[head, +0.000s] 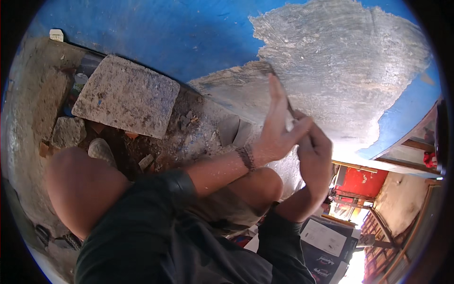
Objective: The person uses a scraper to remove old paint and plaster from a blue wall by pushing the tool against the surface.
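Note:
A thin, dark bladed hand tool [290, 105] slants up against a blue wall, its tip on the edge of a bare grey plaster patch [340, 64]. My right hand [315, 149] is closed around its lower end; the handle is hidden in the fist. My left hand [278, 124], with a braided bracelet [245, 158] at the wrist, lies along the blade with its fingers stretched toward the tip. Its thumb crosses over my right hand. Motion blurs the tip, so the exact kind of tool is unclear. Blue paint [170, 35] borders the patch.
A rough concrete slab [127, 96] leans by the wall's foot at the left. Near it lie a stone chunk [69, 132], a brick-like block [52, 103] and loose rubble [188, 124]. My knees are bent close below. Printed cardboard boxes [324, 245] stand at the lower right.

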A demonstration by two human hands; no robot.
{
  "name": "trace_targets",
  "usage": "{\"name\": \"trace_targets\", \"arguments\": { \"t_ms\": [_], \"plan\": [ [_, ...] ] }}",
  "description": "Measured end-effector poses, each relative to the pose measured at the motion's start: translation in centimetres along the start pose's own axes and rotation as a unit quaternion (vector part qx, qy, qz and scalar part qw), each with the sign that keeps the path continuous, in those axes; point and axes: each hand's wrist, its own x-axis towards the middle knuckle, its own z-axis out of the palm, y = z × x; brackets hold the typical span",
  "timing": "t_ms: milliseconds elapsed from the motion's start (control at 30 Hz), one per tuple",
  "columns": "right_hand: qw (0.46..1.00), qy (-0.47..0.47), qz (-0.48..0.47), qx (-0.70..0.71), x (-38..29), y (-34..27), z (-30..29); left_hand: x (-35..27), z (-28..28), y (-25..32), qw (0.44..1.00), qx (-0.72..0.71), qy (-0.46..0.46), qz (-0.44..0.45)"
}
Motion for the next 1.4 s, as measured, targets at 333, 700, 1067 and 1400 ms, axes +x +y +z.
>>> {"name": "trace_targets", "arguments": {
  "t_ms": [333,700,1067,1400],
  "plan": [
    [0.999,0.013,0.038,0.025,-1.1,-3.3,-0.7,0.9,-0.2,2.2,0.999,-0.04,-0.024,-0.001],
    [0.987,-0.049,-0.07,-0.133,1.9,-4.1,2.2,1.8,-2.7,1.0,0.993,0.017,0.024,-0.113],
    [0.975,-0.025,-0.057,-0.215,1.4,-5.4,2.9,1.1,-2.5,-0.4,0.988,-0.013,0.103,-0.118],
    [0.985,-0.017,-0.112,-0.128,1.7,-4.7,2.4,1.5,-2.9,-1.0,0.981,-0.076,0.136,-0.116]
  ]
}}
